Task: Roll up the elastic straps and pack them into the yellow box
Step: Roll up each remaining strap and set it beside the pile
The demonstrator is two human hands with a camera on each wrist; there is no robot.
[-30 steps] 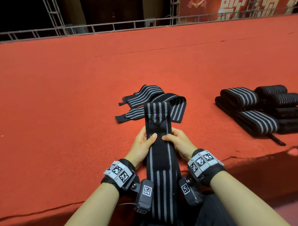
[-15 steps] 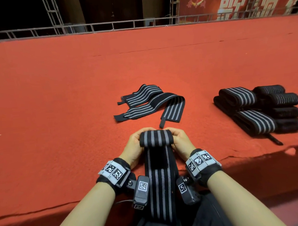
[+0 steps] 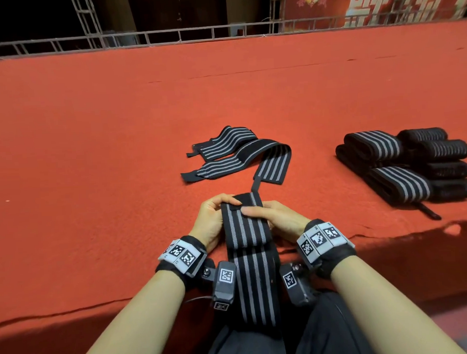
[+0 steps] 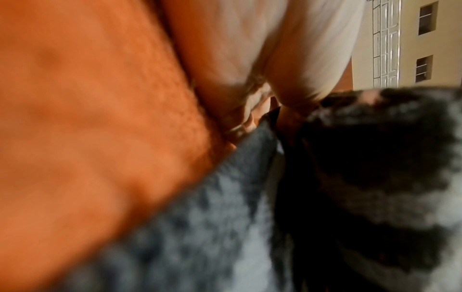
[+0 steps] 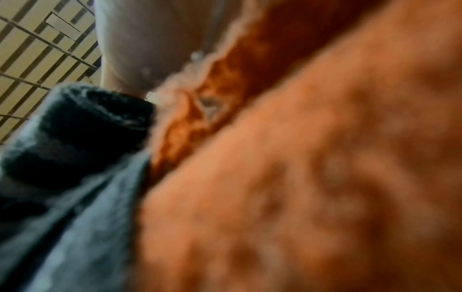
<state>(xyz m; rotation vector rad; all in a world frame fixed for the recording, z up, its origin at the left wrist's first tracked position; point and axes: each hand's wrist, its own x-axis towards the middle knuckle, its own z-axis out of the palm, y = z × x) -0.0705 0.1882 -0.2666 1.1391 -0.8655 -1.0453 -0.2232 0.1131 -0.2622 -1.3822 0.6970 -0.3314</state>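
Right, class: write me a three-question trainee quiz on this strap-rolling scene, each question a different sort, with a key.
1. True or false: both the left hand and the right hand grip the striped strap being rolled.
2. Multiple choice: the pile of rolled straps lies (a) left of the hands, (b) right of the hands, (c) on the person's lap.
3. Fill in: the loose unrolled straps lie on a ____ carpet.

Key: 1 true; 2 b; 3 red.
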